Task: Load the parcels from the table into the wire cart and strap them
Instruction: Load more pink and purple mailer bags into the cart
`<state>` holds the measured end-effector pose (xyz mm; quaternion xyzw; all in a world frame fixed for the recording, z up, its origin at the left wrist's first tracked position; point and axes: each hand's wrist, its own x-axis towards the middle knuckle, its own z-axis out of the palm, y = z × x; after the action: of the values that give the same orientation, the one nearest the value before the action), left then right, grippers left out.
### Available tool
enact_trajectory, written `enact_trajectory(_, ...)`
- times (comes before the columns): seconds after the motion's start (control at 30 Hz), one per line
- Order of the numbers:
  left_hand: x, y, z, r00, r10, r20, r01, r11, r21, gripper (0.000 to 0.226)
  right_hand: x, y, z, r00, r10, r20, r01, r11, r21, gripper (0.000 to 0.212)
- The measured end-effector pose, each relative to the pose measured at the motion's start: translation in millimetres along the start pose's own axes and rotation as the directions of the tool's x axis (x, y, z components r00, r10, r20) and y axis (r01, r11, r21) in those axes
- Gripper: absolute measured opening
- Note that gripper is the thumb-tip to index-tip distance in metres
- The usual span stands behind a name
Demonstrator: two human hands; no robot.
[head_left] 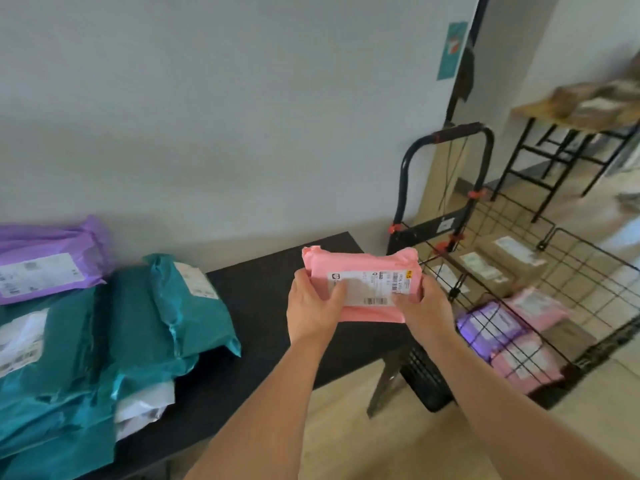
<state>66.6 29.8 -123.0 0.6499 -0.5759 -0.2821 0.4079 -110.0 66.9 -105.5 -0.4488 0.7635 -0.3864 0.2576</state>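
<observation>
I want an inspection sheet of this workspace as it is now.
Surface: black rectangular table, parcels piled at left.
Job's things: pink plastic mailer with white label held above the table's right end; teal plastic mailers and purple plastic mailer on the table; black wire cart on the floor holds brown cardboard boxes, plus purple and pink mailers.
Clutter: nothing seen.
Grippers: left hand and right hand each grip one end of the pink mailer.
Cables: thin dark cords hang near the cart handle.
Surroundings: grey wall, teal poster, blurred wooden side table.
</observation>
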Motion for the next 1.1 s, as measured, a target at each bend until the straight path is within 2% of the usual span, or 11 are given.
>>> enact_trajectory(0.1, -19, 17, 39, 0.998, -0.040, 0.047, 0.039, 0.999, 0.019, 0.066, 0, 27, -36, 0.998, 0.063, -0.004, -0.063, 0.998, 0.029, 0.040)
enact_trajectory(0.27, -41, 40, 91, 0.987, -0.068, 0.143, 0.059, 0.996, 0.065, 0.055, 3, 68, -84, 0.990, 0.134, -0.047, -0.129, 0.987, 0.101, 0.046)
enact_trajectory(0.43, -59, 56, 136, 0.973, -0.048, 0.228, 0.034, 0.997, 0.068, 0.048, 8, 105, -113, 0.974, 0.194, -0.115, -0.181, 0.977, 0.112, 0.049)
enact_trajectory(0.67, -54, 84, 208, 0.934, -0.005, 0.358, -0.008, 0.999, 0.035, 0.045, 43, 154, -152, 0.932, 0.280, -0.231, -0.262, 0.959, 0.105, 0.043)
enact_trajectory(0.83, -34, 106, 262, 0.907, -0.013, 0.420, 0.003, 1.000, 0.026, 0.038, 90, 175, -180, 0.918, 0.325, -0.228, -0.315, 0.946, 0.082, 0.034)
enact_trajectory(1.1, 34, 131, 351, 0.861, -0.136, 0.491, 0.140, 0.990, 0.028, 0.034, 180, 202, -200, 0.911, 0.387, -0.144, -0.382, 0.922, 0.058, 0.035)
